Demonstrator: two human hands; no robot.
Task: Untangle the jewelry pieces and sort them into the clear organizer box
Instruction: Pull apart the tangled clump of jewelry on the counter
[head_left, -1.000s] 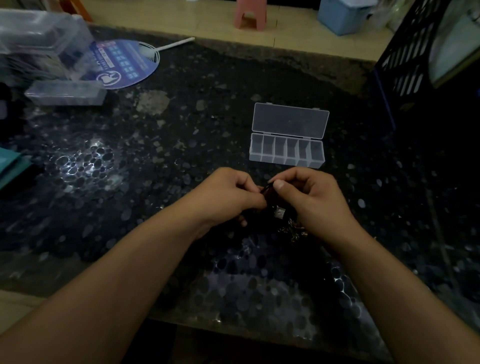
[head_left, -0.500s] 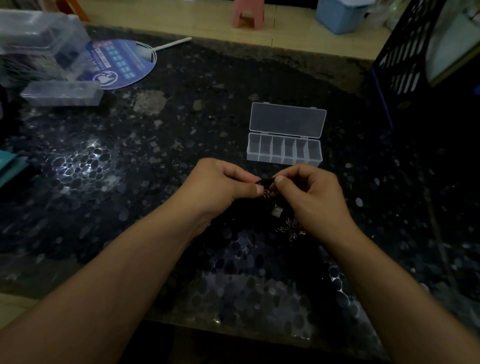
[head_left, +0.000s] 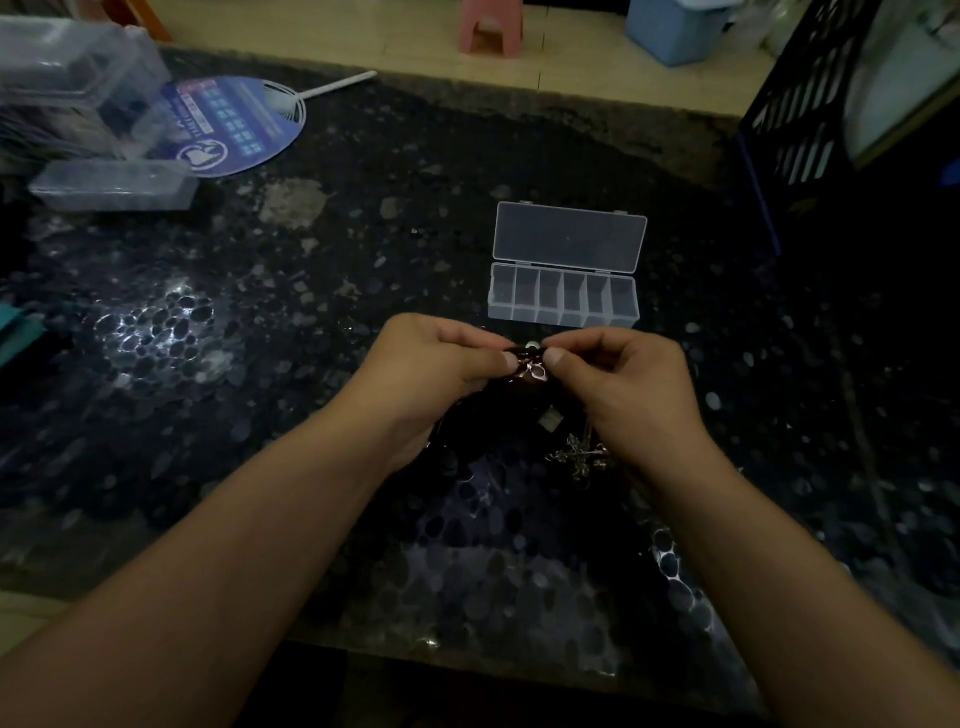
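A small tangle of jewelry (head_left: 531, 364) hangs between my two hands just above the dark speckled tabletop (head_left: 322, 322), close to the near long wall of the clear organizer box (head_left: 563, 301). My left hand (head_left: 431, 371) pinches the tangle from the left with thumb and forefinger curled onto it; my right hand (head_left: 631, 387) pinches it from the right the same way, so the held part runs roughly left to right between the fingertips. A pale ring-shaped bit shows at the top of the knot, and dark cord trails down toward me; I cannot tell how the strands cross. Below the right hand a loose cluster of silvery metal pieces (head_left: 579, 457) lies on the table, with a small squarish pendant (head_left: 549, 420) just beyond it, between the two wrists.

The organizer box lies open, its long axis running left to right, its lid (head_left: 569, 236) folded back away from me and its row of six compartments facing up. Farther out, at the far left, a round blue hand fan (head_left: 234, 124) points its white handle toward the right, partly under a stack of clear plastic containers (head_left: 78, 88), with a long clear case (head_left: 114, 184) in front of them. A black lattice crate (head_left: 810, 104) stands at the far right edge. Beyond the table, a pink stool (head_left: 491, 23) and a blue bin (head_left: 675, 28) stand on the pale floor.
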